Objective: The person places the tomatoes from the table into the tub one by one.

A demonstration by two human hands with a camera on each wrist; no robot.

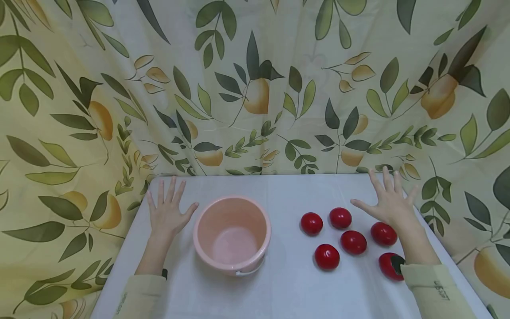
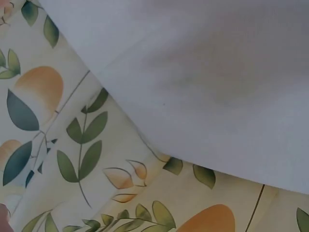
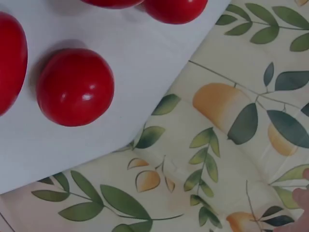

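My left hand (image 1: 167, 215) is held with fingers spread at the left side of the table, holding nothing. Just right of it stands a pink bucket (image 1: 232, 266), its inside bare and its white handle lowered at the front. Several glossy red tomatoes (image 1: 353, 242) lie on the right half of the table. One tomato (image 1: 388, 266) shows a dark green patch and is partly covered by the right sleeve. Beyond them my right hand (image 1: 392, 204) has its fingers spread too and grips nothing. A single tomato (image 3: 76, 87) shows whole in the right wrist view.
A white cloth covers the table (image 1: 287, 292). Behind it and along both sides hangs a curtain (image 1: 279, 146) printed with leaves and orange fruit. The left wrist view shows a corner of the tabletop (image 2: 207, 111) against that fabric.
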